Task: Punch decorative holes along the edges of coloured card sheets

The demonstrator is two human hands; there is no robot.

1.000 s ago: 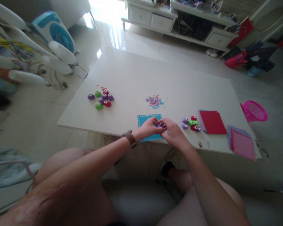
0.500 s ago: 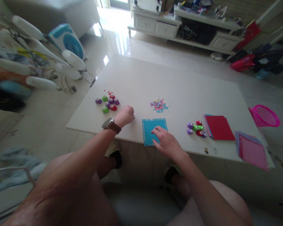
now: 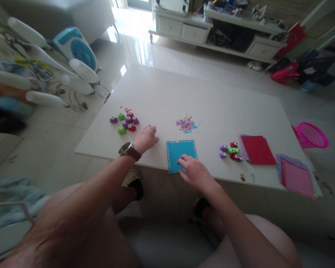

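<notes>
blue punched sheet [image 3: 175,152] under the right grip [image 3: 181,166], left grip [image 3: 153,134] off to its side
the sheet lies flat on the tabletop [image 3: 212,96], beneath and just left of the right grip, whose fingers and thumb are parted, clasping nothing visible; whether they touch the sheet is hard to tell. the left grip is curled low, near the colourful eyed pieces [image 3: 125,124] to its left; what it may hold is hidden. confetti [image 3: 187,124] sits beyond the right grip. the sheet looks like thin paper: very light, easily creased, likely to slide on the smooth surface, weakest along its hole-lined borders. best held by pressing the plain middle, or pinching solid paper inside the holes.
</notes>
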